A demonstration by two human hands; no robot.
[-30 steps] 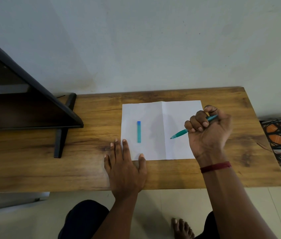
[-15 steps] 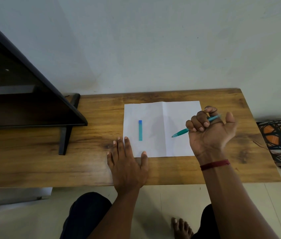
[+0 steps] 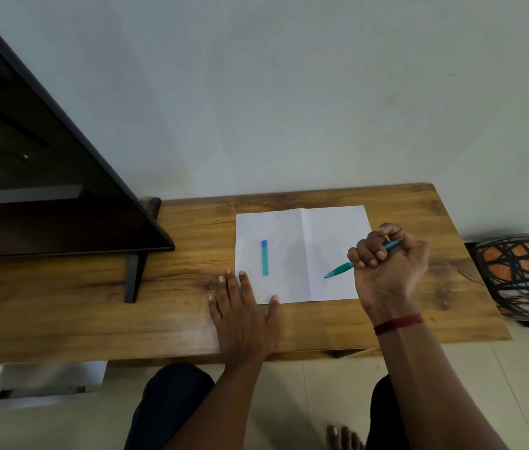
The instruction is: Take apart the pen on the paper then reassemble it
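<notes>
You have one view only, from the camera on your head, looking forward and steeply down from above the near edge of the wooden table [image 3: 321, 329]. It faces the far wall [image 3: 289, 92], which fills the upper half. The wide lens takes in the table from end to end, your knees and the floor [image 3: 337, 394] nearest.

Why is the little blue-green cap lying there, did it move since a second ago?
No. The cap lies in the same spot on the paper's left half, left of the fold.
</notes>
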